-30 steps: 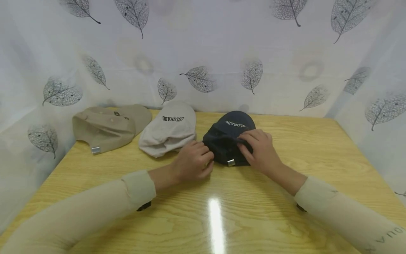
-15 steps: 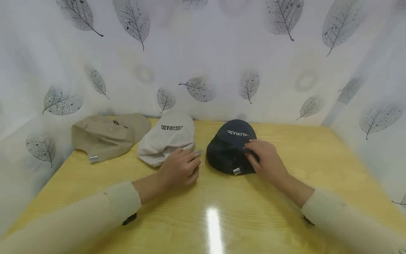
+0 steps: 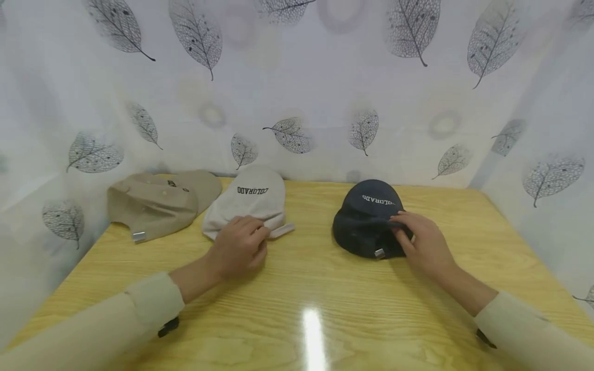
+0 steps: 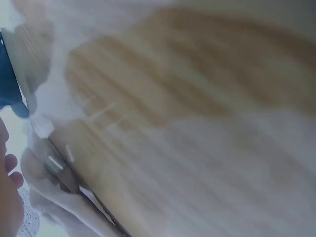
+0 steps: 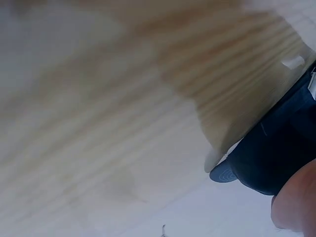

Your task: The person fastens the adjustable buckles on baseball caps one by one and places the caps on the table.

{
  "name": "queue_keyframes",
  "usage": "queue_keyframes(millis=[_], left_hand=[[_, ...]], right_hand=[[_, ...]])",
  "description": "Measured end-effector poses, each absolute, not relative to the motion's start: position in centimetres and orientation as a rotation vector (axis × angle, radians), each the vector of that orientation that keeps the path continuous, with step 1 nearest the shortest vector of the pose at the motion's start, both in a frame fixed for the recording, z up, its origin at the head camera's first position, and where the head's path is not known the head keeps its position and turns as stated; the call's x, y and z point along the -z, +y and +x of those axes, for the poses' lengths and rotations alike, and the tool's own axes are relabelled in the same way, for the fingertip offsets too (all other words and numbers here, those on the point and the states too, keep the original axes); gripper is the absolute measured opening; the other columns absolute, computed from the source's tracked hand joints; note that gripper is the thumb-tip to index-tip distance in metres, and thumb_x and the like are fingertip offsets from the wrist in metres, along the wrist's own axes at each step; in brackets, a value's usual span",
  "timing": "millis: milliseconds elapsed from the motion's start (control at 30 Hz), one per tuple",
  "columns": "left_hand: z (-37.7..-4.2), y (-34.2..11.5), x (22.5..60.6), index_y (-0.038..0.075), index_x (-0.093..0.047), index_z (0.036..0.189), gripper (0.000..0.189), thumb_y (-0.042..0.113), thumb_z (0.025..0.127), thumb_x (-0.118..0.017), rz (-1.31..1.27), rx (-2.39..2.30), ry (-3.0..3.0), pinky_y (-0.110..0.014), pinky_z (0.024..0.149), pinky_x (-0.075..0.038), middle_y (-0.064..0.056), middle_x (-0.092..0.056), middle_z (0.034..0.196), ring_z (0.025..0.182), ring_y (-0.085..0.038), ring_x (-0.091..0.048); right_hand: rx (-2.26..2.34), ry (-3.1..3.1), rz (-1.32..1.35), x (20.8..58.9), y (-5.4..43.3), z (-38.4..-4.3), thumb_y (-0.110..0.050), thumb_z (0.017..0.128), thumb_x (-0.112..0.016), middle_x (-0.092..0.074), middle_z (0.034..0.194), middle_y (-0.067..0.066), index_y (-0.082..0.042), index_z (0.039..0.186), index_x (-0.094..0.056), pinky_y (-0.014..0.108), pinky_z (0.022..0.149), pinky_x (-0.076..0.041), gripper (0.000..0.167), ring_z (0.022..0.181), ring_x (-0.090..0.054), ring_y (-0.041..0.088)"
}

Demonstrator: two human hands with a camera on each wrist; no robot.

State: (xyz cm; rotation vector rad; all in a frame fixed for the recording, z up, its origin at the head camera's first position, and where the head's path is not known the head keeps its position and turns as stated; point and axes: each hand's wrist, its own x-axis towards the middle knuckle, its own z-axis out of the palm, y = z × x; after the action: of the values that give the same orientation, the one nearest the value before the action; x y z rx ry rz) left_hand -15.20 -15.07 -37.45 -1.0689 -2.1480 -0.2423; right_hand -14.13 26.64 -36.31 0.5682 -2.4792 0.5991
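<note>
On the wooden table (image 3: 352,309): one dark cap (image 3: 357,226), now farther right, widening its gap from one pale cap (image 3: 250,198); one right hand (image 3: 426,245), pinching the dark cap's edge; one left hand (image 3: 238,245), now at the pale cap (grip cannot be told).

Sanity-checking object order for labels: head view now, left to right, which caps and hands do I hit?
Tan cap → light gray cap → navy cap → right hand. The left hand is left out, since it overlaps the light gray cap.
</note>
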Motion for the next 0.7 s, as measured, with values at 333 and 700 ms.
queue_keyframes(millis=[333, 700], left_hand=[[-15.7, -17.5, 37.2, 0.005, -0.066, 0.088, 0.011, 0.012, 0.081, -0.061, -1.003, 0.27, -2.163, -0.041, 0.069, -0.048, -0.009, -0.065, 0.086, 0.08, -0.027, -0.062], [-15.6, -19.0, 37.1, 0.003, -0.067, 0.091, 0.016, 0.01, 0.078, -0.063, -0.914, 0.228, -2.165, -0.043, 0.068, -0.048, -0.01, -0.066, 0.088, 0.082, -0.029, -0.062]], right_hand=[[-0.588, -2.58, 0.437, 36.2, 29.9, -13.1, -0.002, 0.089, -0.066, -0.065, 0.124, 0.024, -0.004, 0.115, -0.068, 0.06, 0.095, -0.041, 0.026, 0.119, -0.056, 0.046], [-0.537, -2.585, 0.287, 36.2, 34.5, -13.7, -0.004, 0.089, -0.064, -0.063, 0.116, 0.034, 0.0, 0.111, -0.068, 0.061, 0.085, -0.042, 0.023, 0.11, -0.057, 0.052]])
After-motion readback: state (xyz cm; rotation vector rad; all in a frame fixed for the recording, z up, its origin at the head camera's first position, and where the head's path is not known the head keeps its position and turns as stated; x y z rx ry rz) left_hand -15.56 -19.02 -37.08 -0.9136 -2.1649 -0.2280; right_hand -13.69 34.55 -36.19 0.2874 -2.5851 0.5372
